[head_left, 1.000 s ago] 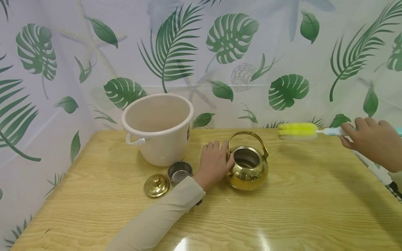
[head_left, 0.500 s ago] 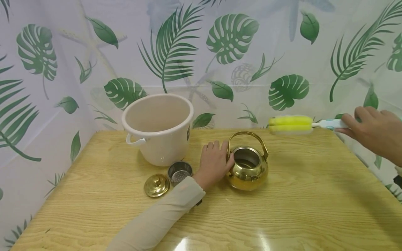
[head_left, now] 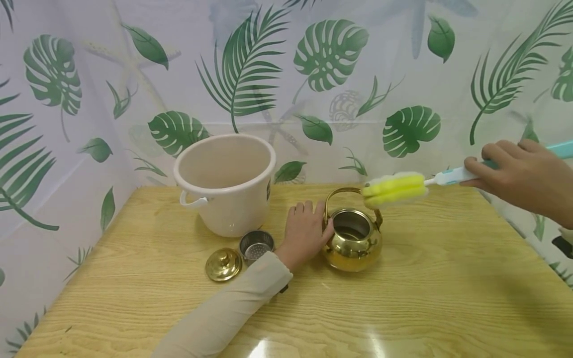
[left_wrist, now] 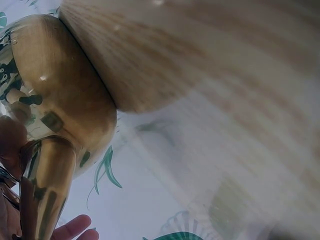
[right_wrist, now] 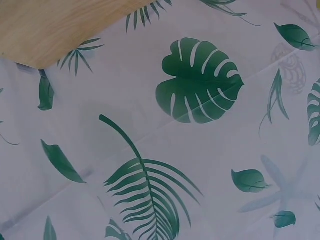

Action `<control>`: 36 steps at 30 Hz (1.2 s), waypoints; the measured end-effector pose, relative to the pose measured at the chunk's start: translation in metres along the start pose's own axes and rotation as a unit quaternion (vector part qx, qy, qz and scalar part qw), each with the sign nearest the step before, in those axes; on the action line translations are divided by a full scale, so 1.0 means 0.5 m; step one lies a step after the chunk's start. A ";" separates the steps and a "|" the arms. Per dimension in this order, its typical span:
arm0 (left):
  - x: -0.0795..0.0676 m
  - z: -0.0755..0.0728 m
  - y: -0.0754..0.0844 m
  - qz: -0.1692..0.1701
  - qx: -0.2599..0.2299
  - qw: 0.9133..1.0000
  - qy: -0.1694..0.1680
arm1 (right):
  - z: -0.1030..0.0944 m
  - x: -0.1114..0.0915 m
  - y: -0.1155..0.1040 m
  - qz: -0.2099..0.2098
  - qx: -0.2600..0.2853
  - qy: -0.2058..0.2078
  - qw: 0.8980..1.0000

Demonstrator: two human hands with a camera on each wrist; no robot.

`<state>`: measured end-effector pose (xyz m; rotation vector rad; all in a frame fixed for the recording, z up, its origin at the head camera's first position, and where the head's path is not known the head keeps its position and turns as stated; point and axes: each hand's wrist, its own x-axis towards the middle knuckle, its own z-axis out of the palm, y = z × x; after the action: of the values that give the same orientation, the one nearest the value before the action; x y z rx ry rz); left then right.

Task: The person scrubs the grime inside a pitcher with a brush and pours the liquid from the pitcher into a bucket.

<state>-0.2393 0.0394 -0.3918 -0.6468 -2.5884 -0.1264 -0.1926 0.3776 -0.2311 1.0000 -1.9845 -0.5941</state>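
A golden teapot (head_left: 353, 256) with a raised hoop handle stands lidless on the table. My left hand (head_left: 306, 231) holds it at its left side, the thumb near the rim. In the left wrist view the teapot's spout (left_wrist: 47, 187) passes between thumb and fingers (left_wrist: 72, 227). On the right, my right hand (head_left: 524, 174) grips a bottle brush by its white and turquoise handle. The brush's yellow sponge head (head_left: 394, 190) is in the air, overlapping the right part of the hoop handle in the head view. Neither the right hand nor the teapot shows in the right wrist view.
A white bucket (head_left: 235, 211) stands at the back left. In front of it are a perforated metal strainer (head_left: 256, 244) and a golden lid (head_left: 223, 264), close to the left forearm. A leaf-print sheet (head_left: 277, 64) hangs behind the wooden table (head_left: 425, 308).
My right hand has brought the brush leftward, its head now over the teapot's handle and tilted slightly down. The left hand and teapot have stayed where they were.
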 end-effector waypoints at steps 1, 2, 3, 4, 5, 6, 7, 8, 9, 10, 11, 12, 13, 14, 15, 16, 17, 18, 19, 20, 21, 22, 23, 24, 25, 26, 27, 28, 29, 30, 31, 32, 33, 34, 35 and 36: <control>0.000 -0.001 0.000 0.000 0.000 1.000 -0.002 | -0.001 0.007 -0.001 -0.011 0.003 0.006 1.000; -0.001 -0.001 -0.001 0.000 0.001 1.000 -0.005 | -0.002 0.014 -0.003 -0.023 0.007 0.013 1.000; -0.001 -0.002 -0.001 0.000 0.001 1.000 -0.005 | -0.003 0.020 -0.005 -0.034 0.010 0.019 0.999; -0.001 -0.002 -0.001 0.000 0.001 1.000 -0.006 | -0.004 0.028 -0.007 -0.046 0.015 0.030 0.998; -0.001 -0.003 -0.001 0.000 0.001 1.000 -0.006 | -0.003 0.035 -0.008 -0.057 0.020 0.040 0.997; -0.001 -0.003 -0.001 -0.001 0.003 1.000 -0.006 | -0.003 0.041 -0.010 -0.067 0.024 0.050 0.996; -0.001 -0.003 -0.001 -0.001 0.003 1.000 -0.006 | -0.002 0.047 -0.012 -0.077 0.028 0.058 0.995; 0.000 -0.003 -0.001 -0.002 0.005 1.000 -0.005 | 0.000 0.052 -0.014 -0.085 0.030 0.062 0.994; 0.000 -0.003 0.000 -0.002 0.006 1.000 -0.005 | 0.002 0.057 -0.015 -0.091 0.034 0.065 0.993; 0.000 -0.003 0.000 -0.003 0.006 1.000 -0.006 | 0.005 0.061 -0.016 -0.095 0.036 0.066 0.993; 0.000 -0.002 -0.001 -0.003 0.006 1.000 -0.007 | 0.007 0.064 -0.017 -0.098 0.035 0.063 0.993; 0.000 -0.001 -0.001 -0.003 0.007 1.000 -0.008 | 0.010 0.066 -0.017 -0.101 0.035 0.060 0.992; 0.000 0.000 -0.001 -0.004 0.007 1.000 -0.009 | 0.013 0.069 -0.017 -0.105 0.033 0.055 0.992; 0.000 0.001 -0.001 -0.005 0.007 1.000 -0.010 | 0.017 0.071 -0.017 -0.108 0.034 0.051 0.992; 0.000 0.003 -0.001 -0.005 0.007 1.000 -0.011 | 0.021 0.075 -0.017 -0.111 0.034 0.050 0.992; 0.000 0.003 -0.001 -0.005 0.007 1.000 -0.011 | 0.024 0.078 -0.018 -0.114 0.034 0.049 0.992; 0.000 0.004 -0.001 -0.005 0.007 1.000 -0.012 | 0.028 0.081 -0.018 -0.118 0.037 0.049 0.991; 0.000 0.004 -0.001 -0.005 0.006 1.000 -0.013 | 0.031 0.085 -0.019 -0.121 0.040 0.049 0.991; 0.000 0.004 -0.001 -0.005 0.005 1.000 -0.013 | 0.033 0.089 -0.019 -0.124 0.043 0.049 0.990; 0.001 0.003 -0.001 -0.006 0.004 1.000 -0.014 | 0.035 0.093 -0.020 -0.128 0.045 0.050 0.989; 0.001 0.003 -0.001 -0.006 0.003 1.000 -0.015 | 0.036 0.097 -0.021 -0.132 0.047 0.051 0.989; 0.001 0.002 0.000 -0.006 0.002 1.000 -0.014 | 0.037 0.102 -0.021 -0.136 0.048 0.051 0.988; 0.001 0.002 0.000 -0.007 0.001 1.000 -0.014 | 0.037 0.106 -0.022 -0.140 0.049 0.050 0.988; 0.001 0.002 0.000 -0.007 0.001 1.000 -0.013 | 0.038 0.111 -0.023 -0.145 0.049 0.050 0.987; 0.001 0.002 0.000 -0.007 0.001 1.000 -0.011 | 0.038 0.115 -0.025 -0.151 0.049 0.050 0.986; 0.001 0.002 0.000 -0.006 0.001 1.000 -0.009 | 0.039 0.120 -0.026 -0.156 0.049 0.049 0.985; 0.001 0.002 0.000 -0.005 0.001 1.000 -0.006 | 0.039 0.125 -0.028 -0.160 0.049 0.048 0.985; 0.001 0.001 0.000 -0.004 0.001 1.000 -0.003 | 0.040 0.129 -0.030 -0.165 0.048 0.046 0.984; 0.000 0.001 0.000 -0.004 0.000 1.000 0.001 | 0.040 0.134 -0.031 -0.168 0.047 0.044 0.984; 0.000 0.001 0.000 -0.003 0.000 1.000 0.004 | 0.040 0.139 -0.033 -0.172 0.047 0.042 0.983; -0.001 0.001 0.000 -0.003 -0.001 1.000 0.005 | 0.041 0.144 -0.035 -0.175 0.046 0.039 0.983; -0.001 0.001 0.000 -0.003 -0.002 1.000 0.006 | 0.042 0.148 -0.036 -0.177 0.046 0.036 0.982; -0.001 0.001 0.000 -0.003 -0.002 1.000 0.005 | 0.043 0.153 -0.038 -0.179 0.047 0.033 0.982; -0.002 0.001 0.000 -0.004 -0.001 1.000 0.004 | 0.045 0.157 -0.040 -0.182 0.048 0.031 0.982; -0.001 0.001 0.000 -0.004 -0.001 1.000 0.002 | 0.046 0.161 -0.042 -0.183 0.050 0.028 0.981; -0.001 0.001 0.000 -0.005 0.000 1.000 0.000 | 0.048 0.163 -0.044 -0.185 0.052 0.024 0.981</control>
<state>-0.2391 0.0393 -0.3925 -0.6347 -2.5923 -0.1294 -0.2317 0.2995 -0.2225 1.4518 -1.8117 -0.6624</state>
